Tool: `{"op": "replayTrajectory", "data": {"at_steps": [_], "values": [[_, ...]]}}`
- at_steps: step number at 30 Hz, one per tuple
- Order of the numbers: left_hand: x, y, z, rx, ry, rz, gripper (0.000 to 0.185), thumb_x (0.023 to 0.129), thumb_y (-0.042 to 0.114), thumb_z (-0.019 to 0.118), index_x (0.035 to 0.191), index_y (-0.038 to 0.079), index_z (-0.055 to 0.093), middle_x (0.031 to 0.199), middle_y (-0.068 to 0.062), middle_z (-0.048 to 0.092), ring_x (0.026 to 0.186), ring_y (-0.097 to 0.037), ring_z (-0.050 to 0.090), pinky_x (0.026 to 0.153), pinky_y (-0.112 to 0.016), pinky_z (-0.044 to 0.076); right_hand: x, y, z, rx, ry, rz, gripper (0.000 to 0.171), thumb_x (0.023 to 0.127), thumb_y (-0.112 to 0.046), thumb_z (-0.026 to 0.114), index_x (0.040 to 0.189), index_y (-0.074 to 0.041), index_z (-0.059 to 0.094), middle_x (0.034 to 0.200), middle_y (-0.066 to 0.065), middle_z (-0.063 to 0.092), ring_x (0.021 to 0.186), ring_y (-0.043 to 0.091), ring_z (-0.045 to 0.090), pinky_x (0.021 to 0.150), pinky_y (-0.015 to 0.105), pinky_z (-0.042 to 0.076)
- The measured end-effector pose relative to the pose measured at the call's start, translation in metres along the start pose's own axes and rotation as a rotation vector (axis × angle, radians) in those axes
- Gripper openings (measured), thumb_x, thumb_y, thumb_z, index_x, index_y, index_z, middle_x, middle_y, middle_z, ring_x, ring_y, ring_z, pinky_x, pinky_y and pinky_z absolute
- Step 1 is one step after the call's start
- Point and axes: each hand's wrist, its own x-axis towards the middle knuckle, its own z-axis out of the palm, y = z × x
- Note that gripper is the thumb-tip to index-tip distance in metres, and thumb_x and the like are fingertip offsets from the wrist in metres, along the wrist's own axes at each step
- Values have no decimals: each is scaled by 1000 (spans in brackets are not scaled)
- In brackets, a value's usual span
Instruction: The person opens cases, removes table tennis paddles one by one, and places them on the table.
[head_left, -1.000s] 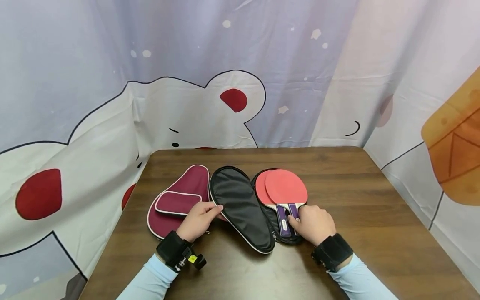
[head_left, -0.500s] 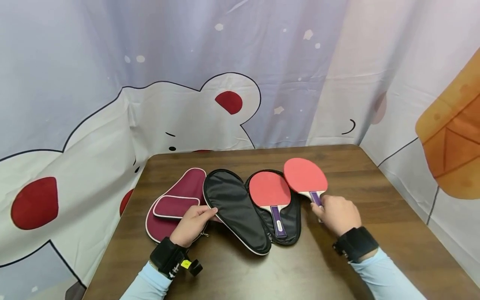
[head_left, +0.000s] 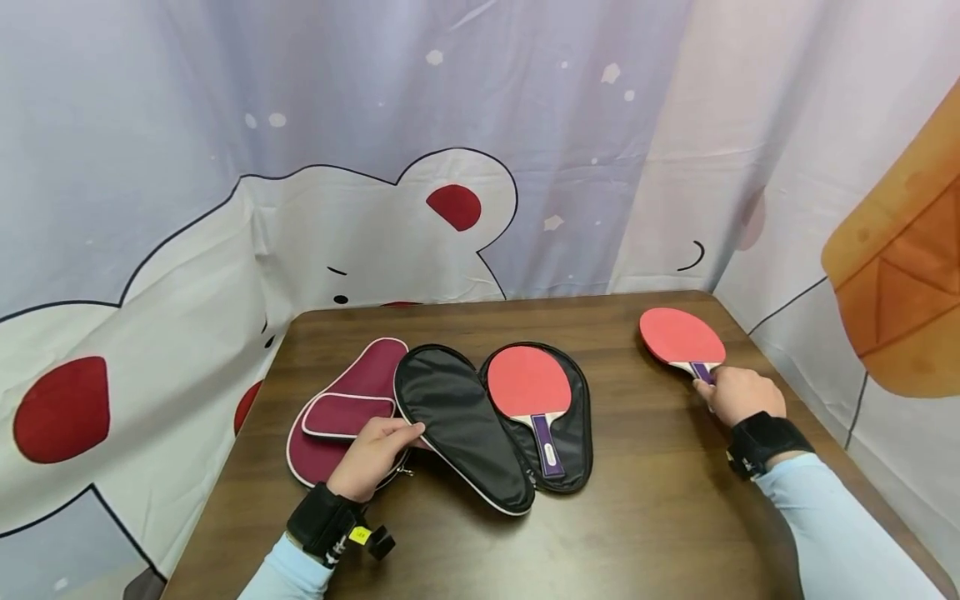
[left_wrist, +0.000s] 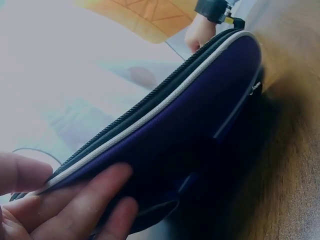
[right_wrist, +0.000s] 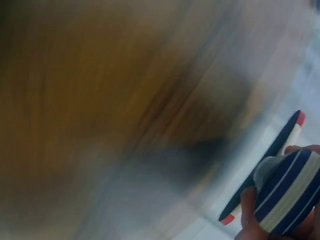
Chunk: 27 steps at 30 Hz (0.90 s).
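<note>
My left hand (head_left: pixel 378 457) pinches the white-piped edge of the black flap (head_left: pixel 459 421) of an unzipped paddle case, thumb on the inside. In the left wrist view the flap's outer side (left_wrist: pixel 165 125) looks dark purple. On the case's other half (head_left: pixel 579 442) lies a red table tennis paddle (head_left: pixel 528 382), its purple handle toward me. Off to the right, my right hand (head_left: pixel 746 397) grips a second red paddle (head_left: pixel 682 336) by its handle. The right wrist view shows that handle's striped butt (right_wrist: pixel 290 192) and the blade (right_wrist: pixel 267 165) nearly edge-on.
A maroon paddle case (head_left: pixel 378 367) with white piping and a front pocket lies at the left, partly behind my left hand. The wooden table (head_left: pixel 622 533) ends at a patterned curtain (head_left: pixel 345 225) at the back and sides.
My right hand has taken the upper paddle off the other one and carried it right, to the table's right side. My left hand keeps holding the flap; the view has shifted slightly.
</note>
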Motion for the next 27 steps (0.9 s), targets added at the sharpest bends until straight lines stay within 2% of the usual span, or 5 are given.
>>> {"op": "replayTrajectory", "data": {"at_steps": [4, 5, 10, 17, 27], "values": [[-4, 0, -2, 3, -3, -2, 31, 110, 11, 63, 99, -13, 81, 92, -10, 79, 90, -12, 66, 86, -28, 51, 13, 18, 1, -5, -14, 21, 43, 102, -50, 71, 91, -8, 74, 74, 17, 67, 63, 41, 61, 53, 56, 45], [-4, 1, -2, 3, -12, 2, 32, 110, 11, 63, 99, -13, 81, 94, -12, 79, 90, -12, 67, 86, -28, 51, 12, 10, -8, -28, -30, 44, 39, 100, -40, 75, 89, -3, 72, 72, 19, 65, 63, 44, 60, 52, 57, 45], [-6, 3, -4, 24, -51, -2, 31, 110, 11, 63, 99, -11, 82, 97, -20, 80, 91, -13, 69, 85, -32, 53, 20, 21, -13, -47, -27, 70, 34, 101, -31, 72, 88, 0, 70, 73, 21, 65, 63, 45, 60, 54, 58, 45], [-8, 4, -7, 60, -47, -15, 32, 110, 12, 63, 97, -9, 83, 95, -18, 80, 88, -15, 69, 82, -31, 52, 37, 37, -12, -61, -73, 117, 40, 104, -33, 70, 85, 2, 69, 74, 23, 65, 64, 44, 60, 56, 57, 47], [-8, 3, -3, 32, -54, -30, 32, 108, 12, 65, 94, -12, 80, 91, -14, 81, 86, -10, 67, 78, -28, 47, 43, 56, -6, -31, -106, 189, 45, 102, -37, 73, 74, -3, 63, 77, 26, 66, 67, 46, 62, 56, 57, 49]]}}
